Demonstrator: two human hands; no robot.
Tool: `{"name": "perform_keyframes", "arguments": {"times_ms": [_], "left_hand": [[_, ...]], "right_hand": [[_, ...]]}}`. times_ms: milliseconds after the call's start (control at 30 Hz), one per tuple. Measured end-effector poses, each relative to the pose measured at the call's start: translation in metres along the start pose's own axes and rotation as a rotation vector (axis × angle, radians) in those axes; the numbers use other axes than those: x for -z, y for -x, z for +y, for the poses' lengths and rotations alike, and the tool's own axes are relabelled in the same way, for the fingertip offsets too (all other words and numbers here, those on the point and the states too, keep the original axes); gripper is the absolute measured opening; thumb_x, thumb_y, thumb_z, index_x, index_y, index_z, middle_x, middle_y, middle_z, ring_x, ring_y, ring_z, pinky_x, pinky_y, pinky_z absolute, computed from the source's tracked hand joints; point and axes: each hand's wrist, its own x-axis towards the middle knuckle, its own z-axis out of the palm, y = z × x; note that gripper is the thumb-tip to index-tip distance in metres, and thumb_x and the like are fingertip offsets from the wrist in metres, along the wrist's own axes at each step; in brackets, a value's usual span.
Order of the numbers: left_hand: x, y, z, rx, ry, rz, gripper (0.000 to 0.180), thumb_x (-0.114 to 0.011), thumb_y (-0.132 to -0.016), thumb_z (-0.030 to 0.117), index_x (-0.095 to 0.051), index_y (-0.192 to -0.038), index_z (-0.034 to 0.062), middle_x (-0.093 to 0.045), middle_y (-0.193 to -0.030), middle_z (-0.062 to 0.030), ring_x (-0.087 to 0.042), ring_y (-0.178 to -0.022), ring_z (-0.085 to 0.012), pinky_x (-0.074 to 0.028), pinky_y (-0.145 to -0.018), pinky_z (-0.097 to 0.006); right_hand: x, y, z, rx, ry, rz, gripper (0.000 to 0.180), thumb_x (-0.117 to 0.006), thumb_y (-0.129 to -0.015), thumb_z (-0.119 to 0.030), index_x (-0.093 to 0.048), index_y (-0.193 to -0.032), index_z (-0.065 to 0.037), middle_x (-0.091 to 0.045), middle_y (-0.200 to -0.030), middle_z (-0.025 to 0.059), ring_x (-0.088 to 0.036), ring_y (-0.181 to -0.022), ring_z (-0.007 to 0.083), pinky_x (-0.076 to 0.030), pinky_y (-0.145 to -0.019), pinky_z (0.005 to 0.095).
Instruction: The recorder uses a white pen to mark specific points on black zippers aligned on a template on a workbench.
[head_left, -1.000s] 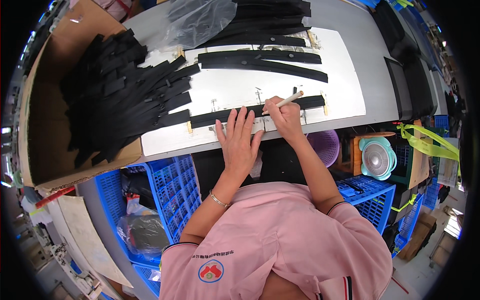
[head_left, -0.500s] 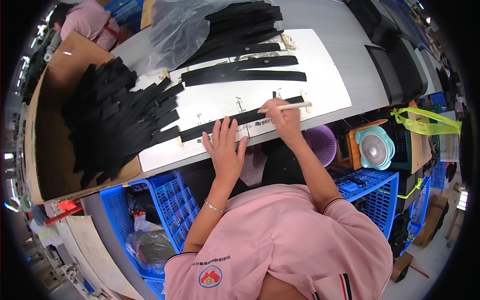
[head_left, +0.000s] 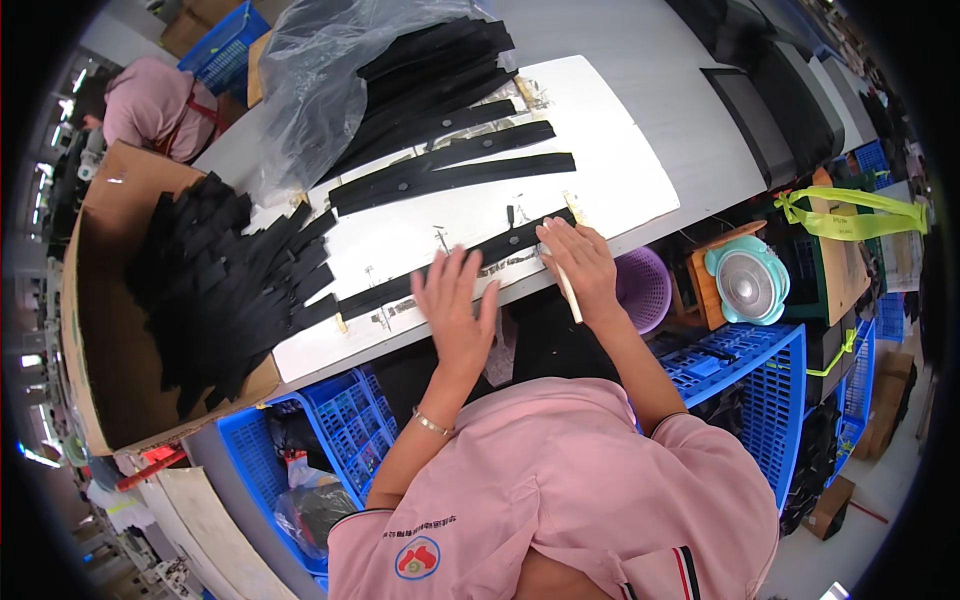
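A long black fabric strip lies slantwise along the near edge of a white board, a small grey dot on it. Above the strip's left half is my left hand, empty, its fingers spread and slightly blurred. My right hand rests its fingertips on the strip's right end. A slim white pen is tucked between its thumb and palm, pointing back toward me. Beyond lie several more black strips with similar dots.
On the left, a cardboard box holds a heap of black strips. Clear plastic partly covers a far stack. Below the table edge are a purple basket, a turquoise fan and blue crates. Another person bends at the far left.
My right hand has turned the pen back and laid its fingers on the strip's right end. A grey dot now shows there. My left hand has lifted off the strip.
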Motion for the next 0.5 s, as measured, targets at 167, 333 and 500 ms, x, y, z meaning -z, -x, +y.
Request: {"name": "perform_keyframes", "arguments": {"times_ms": [167, 333, 500], "left_hand": [[-0.039, -0.040, 0.018, -0.122, 0.139, 0.008, 0.023, -0.073, -0.092, 0.013, -0.073, -0.114, 0.0072, -0.066, -0.130, -0.0092, -0.056, -0.129, -0.0307, -0.029, -0.118, -0.052], [-0.051, -0.046, 0.019, -0.090, 0.149, 0.062, 0.015, -0.074, -0.089, 0.009, -0.073, -0.104, 0.0058, -0.067, -0.119, -0.0087, -0.058, -0.115, -0.0305, -0.037, -0.110, -0.051], [-0.049, -0.048, 0.022, -0.073, 0.108, 0.104, 0.016, -0.078, -0.084, 0.010, -0.076, -0.100, 0.0083, -0.069, -0.116, -0.0051, -0.060, -0.111, -0.0278, -0.041, -0.099, -0.042]], "right_hand": [[0.005, -0.005, 0.001, -0.007, -0.055, -0.018, 0.049, -0.080, -0.082, -0.009, -0.068, -0.129, -0.008, -0.072, -0.128, 0.0073, -0.067, -0.121, 0.0220, -0.050, -0.100, 0.0385], [0.008, -0.023, 0.014, -0.089, -0.278, 0.016, 0.028, -0.077, -0.087, -0.008, -0.073, -0.114, -0.005, -0.075, -0.111, 0.0092, -0.071, -0.101, 0.0249, -0.051, -0.087, 0.0380], [-0.009, -0.051, 0.025, -0.612, -0.822, -0.137, 0.015, -0.065, -0.097, -0.012, -0.073, -0.093, 0.001, -0.074, -0.088, 0.0111, -0.069, -0.076, 0.0247, -0.051, -0.068, 0.0340]]}}
